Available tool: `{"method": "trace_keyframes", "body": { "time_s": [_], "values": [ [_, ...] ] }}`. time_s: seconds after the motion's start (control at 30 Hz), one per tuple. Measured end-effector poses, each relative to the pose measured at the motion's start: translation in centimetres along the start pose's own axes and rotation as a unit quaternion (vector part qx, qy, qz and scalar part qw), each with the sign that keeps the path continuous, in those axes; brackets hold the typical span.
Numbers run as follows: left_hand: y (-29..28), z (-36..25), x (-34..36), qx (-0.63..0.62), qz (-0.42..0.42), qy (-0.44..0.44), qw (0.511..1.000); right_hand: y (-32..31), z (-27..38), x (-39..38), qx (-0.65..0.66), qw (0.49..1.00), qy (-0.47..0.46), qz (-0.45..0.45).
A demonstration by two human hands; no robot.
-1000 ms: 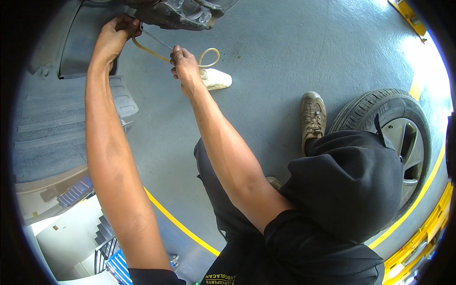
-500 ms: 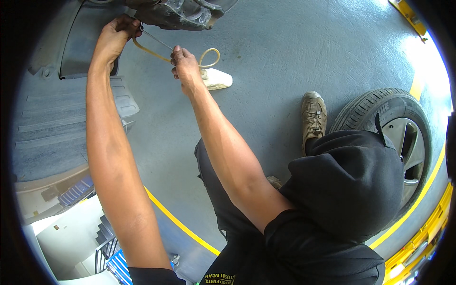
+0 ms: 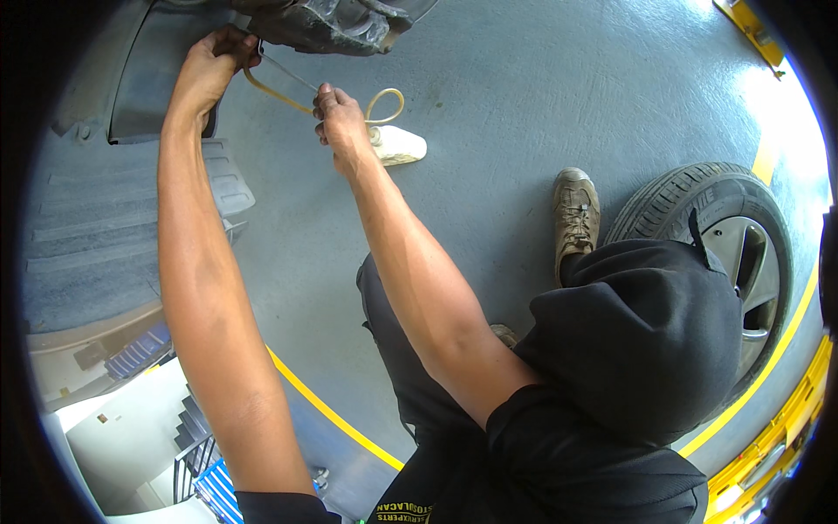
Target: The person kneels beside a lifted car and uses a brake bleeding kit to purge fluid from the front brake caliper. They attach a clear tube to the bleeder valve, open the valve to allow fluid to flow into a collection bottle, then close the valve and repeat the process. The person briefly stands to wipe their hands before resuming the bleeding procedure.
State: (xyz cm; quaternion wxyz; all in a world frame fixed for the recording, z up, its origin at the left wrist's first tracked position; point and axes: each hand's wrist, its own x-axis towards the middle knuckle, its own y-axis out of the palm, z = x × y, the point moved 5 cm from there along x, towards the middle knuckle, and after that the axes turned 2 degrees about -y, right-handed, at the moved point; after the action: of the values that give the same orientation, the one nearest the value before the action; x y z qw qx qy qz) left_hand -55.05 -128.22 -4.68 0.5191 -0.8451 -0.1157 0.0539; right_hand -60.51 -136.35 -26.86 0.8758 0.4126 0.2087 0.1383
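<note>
My left hand [image 3: 220,63] is closed up at the underside of the vehicle parts, its fingertips bunched and partly in shadow; what they grip is hidden. A thin metal wrench [image 3: 288,70] runs from those fingertips to my right hand [image 3: 340,122], which is closed round its near end. From beneath the left fingers a yellowish flexible tube [image 3: 275,94] sags toward the right hand and passes behind it. Beyond that hand the tube curls in a loop above a whitish bottle [image 3: 401,146] lying or standing tilted on the floor.
A dirty dark metal vehicle part [image 3: 327,26] overhangs beside my hands. Grey ribbed panelling [image 3: 131,227] lies to the left. At right, a removed wheel [image 3: 711,205] rests near a shoe [image 3: 576,214] and a rounded black-cloth shape [image 3: 637,341]. Yellow lines [image 3: 336,415] mark the floor.
</note>
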Motion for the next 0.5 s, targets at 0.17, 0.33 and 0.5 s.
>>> {"method": "trace_keyframes", "body": {
  "time_s": [0.17,0.33,0.5],
  "values": [
    [0.0,-0.1,0.0,0.005,0.008,0.003,1.0,0.1,0.1,0.1,-0.012,1.0,0.019,-0.02],
    [0.1,0.0,0.2,-0.025,0.024,-0.025,0.999,0.4,-0.7,0.3,0.011,0.998,0.029,-0.054],
    [0.0,0.8,0.8,-0.052,0.041,-0.058,0.996,0.6,0.3,0.0,-0.002,0.994,0.016,-0.106]
  ]
}}
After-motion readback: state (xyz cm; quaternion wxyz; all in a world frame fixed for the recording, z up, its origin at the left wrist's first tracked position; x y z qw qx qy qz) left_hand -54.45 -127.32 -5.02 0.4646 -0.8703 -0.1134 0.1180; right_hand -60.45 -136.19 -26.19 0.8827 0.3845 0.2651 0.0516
